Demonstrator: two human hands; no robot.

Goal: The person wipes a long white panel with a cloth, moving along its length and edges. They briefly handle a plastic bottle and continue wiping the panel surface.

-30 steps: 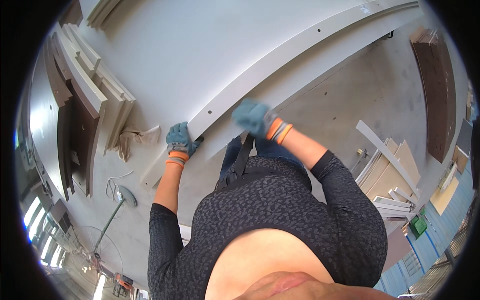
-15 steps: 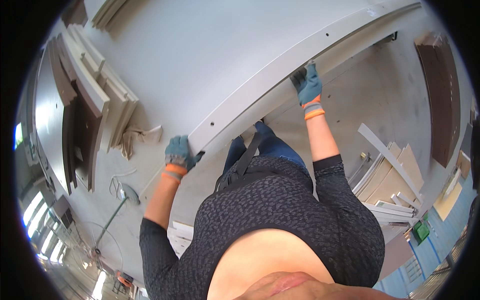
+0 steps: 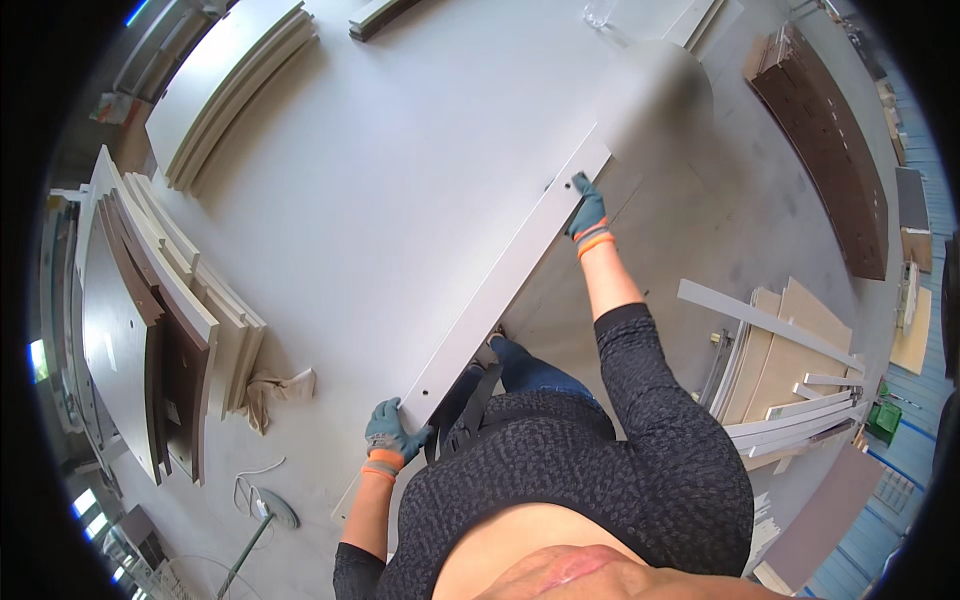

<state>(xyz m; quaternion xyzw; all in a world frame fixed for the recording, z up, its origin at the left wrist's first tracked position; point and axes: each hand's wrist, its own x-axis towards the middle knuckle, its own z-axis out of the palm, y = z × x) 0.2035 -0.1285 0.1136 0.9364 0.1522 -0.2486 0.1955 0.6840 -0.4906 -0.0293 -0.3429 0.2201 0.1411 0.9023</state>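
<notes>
A long, narrow, pale grey board [image 3: 490, 290] with a dark hole near each visible end runs slantwise in front of my body. My left hand [image 3: 392, 428], in a grey-green work glove with an orange cuff, grips its near-left end, fingers on top. Farther up to the right, my right hand [image 3: 588, 208] in a matching glove is closed round the board's right edge beside the upper hole. Its fingers are partly hidden by the board. Past that hand the board's far end meets a blurred patch, so what lies there cannot be made out.
Stacks of curved-looking panels [image 3: 125, 340] stand at left, with another pale stack [image 3: 235, 90] farther back. A crumpled cloth [image 3: 275, 395] and a round-based stand [image 3: 275, 508] lie nearby. At right are a brown panel stack [image 3: 825, 150] and leaning boards with strips [image 3: 780, 340].
The board has turned steeper across the view, its near end now lower. My right hand has shifted slightly left and down, my left hand down and right. Both keep their grip.
</notes>
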